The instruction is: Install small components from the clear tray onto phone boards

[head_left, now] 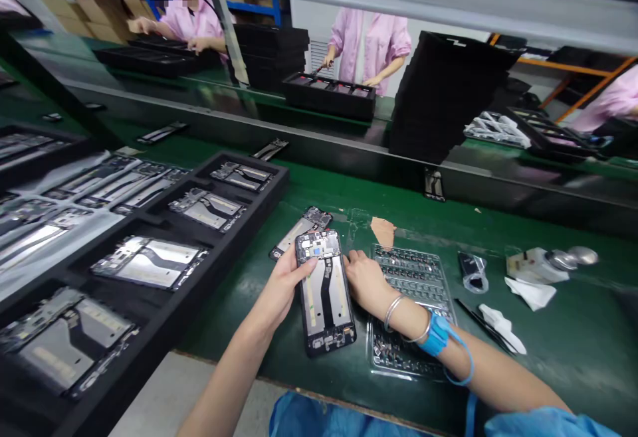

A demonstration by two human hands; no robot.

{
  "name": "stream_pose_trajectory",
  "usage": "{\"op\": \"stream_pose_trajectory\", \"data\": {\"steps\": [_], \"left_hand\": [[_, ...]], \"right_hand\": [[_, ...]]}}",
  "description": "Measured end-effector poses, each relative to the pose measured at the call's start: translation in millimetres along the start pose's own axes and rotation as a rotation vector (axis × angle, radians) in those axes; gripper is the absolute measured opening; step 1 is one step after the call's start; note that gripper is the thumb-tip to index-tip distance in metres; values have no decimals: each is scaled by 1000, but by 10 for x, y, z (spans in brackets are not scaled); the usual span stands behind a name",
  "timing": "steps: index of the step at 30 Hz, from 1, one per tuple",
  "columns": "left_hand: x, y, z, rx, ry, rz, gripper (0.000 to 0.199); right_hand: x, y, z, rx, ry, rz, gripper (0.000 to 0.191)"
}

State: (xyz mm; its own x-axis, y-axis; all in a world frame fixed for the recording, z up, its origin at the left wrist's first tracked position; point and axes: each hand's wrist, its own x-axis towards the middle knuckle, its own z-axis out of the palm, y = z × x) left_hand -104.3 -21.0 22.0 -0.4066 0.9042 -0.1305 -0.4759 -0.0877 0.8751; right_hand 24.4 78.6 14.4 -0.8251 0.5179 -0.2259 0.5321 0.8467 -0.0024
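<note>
My left hand [280, 291] is wrapped round the left side of an opened smartphone [316, 297], its thumb lying over the upper part. The phone's inside faces up, showing a circuit board at the top and a black flex cable down the middle. At the phone's right edge is my right hand [366, 282], its fingers curled; the fingertips are hidden. That wrist wears bangles and a blue wrist strap [438, 333]. Beneath the right forearm lies a clear plastic tray [413, 372] of small parts. Another opened phone [294, 238] lies behind the held one.
A black foam tray [239, 224] with several opened phones stands at the left. On the right are a dispenser bottle [535, 265], white tissue [531, 293], dark tweezers [481, 324] and a small bag [472, 272]. Beyond a conveyor [349, 138], people in pink work beside black tray stacks [448, 91].
</note>
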Motion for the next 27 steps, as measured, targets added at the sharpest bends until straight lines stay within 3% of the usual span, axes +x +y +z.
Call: {"op": "stream_pose_trajectory", "data": {"steps": [4, 7, 11, 15, 17, 20, 23, 27], "left_hand": [[-26, -41, -36, 1, 22, -36, 55], [-43, -91, 39, -5, -4, -53, 56], [-55, -200, 313, -51, -143, -97, 47], [-80, -376, 622, -114, -281, -190, 40], [-108, -464, 725, -134, -338, -225, 39], [-149, -557, 795, -141, -411, -255, 39], [-167, -594, 800, -108, -451, -231, 41], [-172, -588, 786, -87, -486, -211, 39]], "right_hand": [[49, -7, 0, 70, 22, 10, 27], [-56, 188, -72, 164, 84, 33, 25], [-500, 668, -195, 328, 198, 118, 24], [-1014, 975, -198, 834, 453, 325, 16], [-1168, 948, -166, 998, 563, 401, 17], [-1223, 765, -130, 993, 679, 402, 12], [-1157, 586, -126, 806, 782, 258, 2], [-1090, 509, -119, 667, 890, 104, 10]]}}
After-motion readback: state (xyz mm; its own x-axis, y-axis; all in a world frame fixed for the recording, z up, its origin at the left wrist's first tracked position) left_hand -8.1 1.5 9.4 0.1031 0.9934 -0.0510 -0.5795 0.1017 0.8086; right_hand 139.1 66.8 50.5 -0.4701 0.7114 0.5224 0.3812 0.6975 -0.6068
